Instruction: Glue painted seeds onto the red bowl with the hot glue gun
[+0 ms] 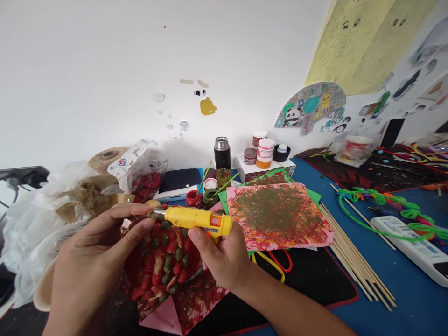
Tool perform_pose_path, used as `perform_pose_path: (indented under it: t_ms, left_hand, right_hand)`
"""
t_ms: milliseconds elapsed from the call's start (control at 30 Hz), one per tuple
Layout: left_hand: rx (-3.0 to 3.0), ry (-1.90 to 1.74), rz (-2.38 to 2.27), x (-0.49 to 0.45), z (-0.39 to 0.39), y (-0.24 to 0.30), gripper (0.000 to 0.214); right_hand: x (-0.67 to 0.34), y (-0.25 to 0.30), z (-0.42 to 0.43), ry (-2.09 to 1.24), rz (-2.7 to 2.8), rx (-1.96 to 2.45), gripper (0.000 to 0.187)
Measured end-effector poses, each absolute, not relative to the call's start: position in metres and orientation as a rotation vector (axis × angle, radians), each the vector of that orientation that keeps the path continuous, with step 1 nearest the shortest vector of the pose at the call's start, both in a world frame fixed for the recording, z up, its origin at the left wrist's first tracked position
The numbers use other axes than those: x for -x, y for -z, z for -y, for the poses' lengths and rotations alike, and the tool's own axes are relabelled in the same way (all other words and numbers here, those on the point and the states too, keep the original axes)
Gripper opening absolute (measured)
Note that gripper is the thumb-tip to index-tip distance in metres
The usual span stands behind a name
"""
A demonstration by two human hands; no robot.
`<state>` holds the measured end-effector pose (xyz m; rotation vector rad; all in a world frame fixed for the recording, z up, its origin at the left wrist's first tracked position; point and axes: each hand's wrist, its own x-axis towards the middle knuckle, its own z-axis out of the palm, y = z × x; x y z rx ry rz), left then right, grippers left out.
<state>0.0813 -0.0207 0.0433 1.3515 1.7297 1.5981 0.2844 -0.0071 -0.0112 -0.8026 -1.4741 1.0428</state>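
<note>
My right hand point(227, 259) is wrapped round a yellow hot glue gun point(191, 218), its metal nozzle pointing left. The nozzle tip comes up to the fingertips of my left hand point(91, 256), where thumb and forefinger are pinched together. What they pinch is mostly hidden and too small to name. Below the glue gun is a mass of red and green painted, peanut-shaped pieces point(166, 261), packed close together. Under it lies a paint-smeared pink sheet point(199, 298), partly covered by both hands.
A painted sheet point(276, 214) covers part of the scissors point(280, 266). Wooden sticks point(357, 256) lie to the right, near a white power strip point(413, 247). Open paint jars point(194, 199), a black flask point(222, 156) and plastic bags point(31, 247) stand behind and left.
</note>
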Motion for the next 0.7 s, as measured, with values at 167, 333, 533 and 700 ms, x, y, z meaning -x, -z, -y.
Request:
perform_pose_path:
  t_ms: [167, 333, 533, 700]
  left_hand:
    - [-1.356, -1.605, -1.728, -0.082, 0.020, -0.042, 0.054]
    - [-1.376, -1.621, -1.684, -0.087, 0.023, -0.047, 0.047]
    - [-1.305, -1.842, -1.628, -0.073, 0.021, -0.042, 0.049]
    - [-1.174, -2.001, -1.427, -0.063, 0.015, -0.042, 0.039]
  right_hand:
    - [-0.285, 0.011, 0.007, -1.061, 1.459, 0.794, 0.060]
    - [-0.284, 0.012, 0.007, -1.060, 1.462, 0.825, 0.062]
    - [-0.281, 0.018, 0.005, -1.115, 1.355, 0.787, 0.059]
    - [-0.281, 0.021, 0.003, -1.178, 1.287, 0.676, 0.052]
